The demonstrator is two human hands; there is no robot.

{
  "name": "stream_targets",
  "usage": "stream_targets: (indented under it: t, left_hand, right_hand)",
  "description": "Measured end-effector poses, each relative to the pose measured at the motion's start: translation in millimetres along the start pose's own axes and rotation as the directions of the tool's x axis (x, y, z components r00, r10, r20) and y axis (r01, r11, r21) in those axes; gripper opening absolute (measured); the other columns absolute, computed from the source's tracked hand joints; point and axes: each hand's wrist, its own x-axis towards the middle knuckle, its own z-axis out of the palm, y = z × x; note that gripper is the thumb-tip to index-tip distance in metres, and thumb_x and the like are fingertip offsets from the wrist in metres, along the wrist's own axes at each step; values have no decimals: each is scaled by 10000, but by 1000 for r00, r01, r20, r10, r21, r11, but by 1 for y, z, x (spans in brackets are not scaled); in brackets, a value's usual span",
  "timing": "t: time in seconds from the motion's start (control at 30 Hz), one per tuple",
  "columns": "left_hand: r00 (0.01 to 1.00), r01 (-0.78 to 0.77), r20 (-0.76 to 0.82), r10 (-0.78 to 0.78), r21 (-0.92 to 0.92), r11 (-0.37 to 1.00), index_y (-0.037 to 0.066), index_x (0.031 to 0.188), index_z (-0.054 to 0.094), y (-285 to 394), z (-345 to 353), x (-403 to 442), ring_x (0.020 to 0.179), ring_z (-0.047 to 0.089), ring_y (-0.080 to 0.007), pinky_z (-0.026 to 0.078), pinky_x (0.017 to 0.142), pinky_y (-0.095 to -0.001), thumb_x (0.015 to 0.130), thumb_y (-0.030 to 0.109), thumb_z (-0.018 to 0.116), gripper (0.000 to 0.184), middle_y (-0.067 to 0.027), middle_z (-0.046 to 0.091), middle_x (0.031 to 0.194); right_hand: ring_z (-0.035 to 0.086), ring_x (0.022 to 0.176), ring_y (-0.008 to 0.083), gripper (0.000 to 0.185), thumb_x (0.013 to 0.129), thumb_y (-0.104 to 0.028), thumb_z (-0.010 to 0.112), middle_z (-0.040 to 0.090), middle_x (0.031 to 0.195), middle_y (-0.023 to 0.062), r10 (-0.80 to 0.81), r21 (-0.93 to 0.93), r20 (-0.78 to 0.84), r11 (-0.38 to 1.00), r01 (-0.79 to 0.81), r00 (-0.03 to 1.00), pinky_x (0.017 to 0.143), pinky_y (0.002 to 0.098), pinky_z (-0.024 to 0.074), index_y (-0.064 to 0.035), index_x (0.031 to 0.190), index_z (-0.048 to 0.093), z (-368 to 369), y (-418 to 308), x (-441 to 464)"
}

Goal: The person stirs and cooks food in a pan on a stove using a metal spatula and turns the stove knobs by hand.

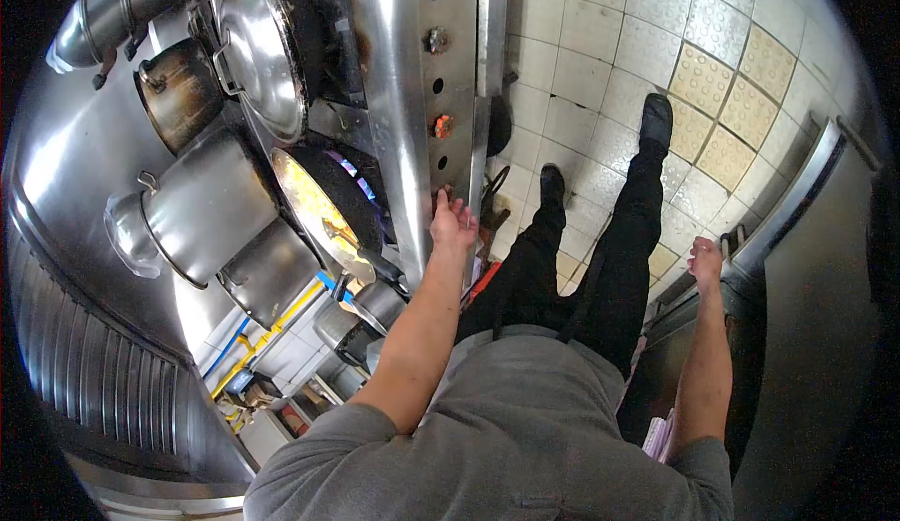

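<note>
My left hand (454, 225) is at the front panel of the stove (436, 71), palm turned up and fingers apart. Its thumb and fingertips lie right by a dark knob (444, 191); I cannot tell whether they touch it. On the burner beside it stands a tilted frying pan (361, 211) with yellow food (311, 200) inside. A utensil (339, 232) rests in the food, its kind unclear. Bluish flame (354, 179) shows at the pan's side. Hanging at my right side, my right hand (705, 260) has its fingers curled in, with nothing visible in them.
A large lidded pan (267, 52) sits further along the stove. Steel pots (208, 207) stand behind the burners, against the steel wall. An orange knob (442, 126) is on the panel. To my right is a steel-edged unit (797, 202). The tiled floor (591, 61) looks wet.
</note>
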Motion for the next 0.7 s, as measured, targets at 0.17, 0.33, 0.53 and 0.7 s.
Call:
stream_targets:
  t: [0.17,0.33,0.53,0.7]
  left_hand:
    - [1000,16,-27,-15,32,999,175,1107,592,1,1,1,930,608,-198,478,727,-416,955,620,746,495,27,673,981]
    - [996,-19,87,19,-10,1000,158,1182,609,-8,-13,2,1007,609,-220,481,867,-457,1036,608,626,473,14,696,1134]
    - [964,32,267,-6,-92,995,146,1227,641,-6,-24,12,1127,609,-224,431,1049,-517,1115,557,488,453,2,716,1290]
    - [968,47,249,-17,-115,992,149,1211,667,-7,-24,24,1187,604,-228,417,1078,-528,1104,563,508,456,-8,718,1315]
  right_hand:
    - [618,616,132,304,1070,-299,620,673,893,21,15,-18,46,1000,-14,999,499,312,489,-110,1301,682,0,-5,-2]
    - [624,657,132,308,1075,-307,616,673,921,23,-23,-59,39,998,25,999,534,321,503,-105,1298,680,-2,-14,-10]
    - [631,631,153,304,1049,-286,639,681,901,38,-22,0,23,1000,22,1000,505,326,502,-102,1286,690,-9,9,7]
    - [650,612,178,323,1020,-265,665,700,903,60,23,51,37,998,-25,999,480,338,511,-92,1292,694,-13,19,4]
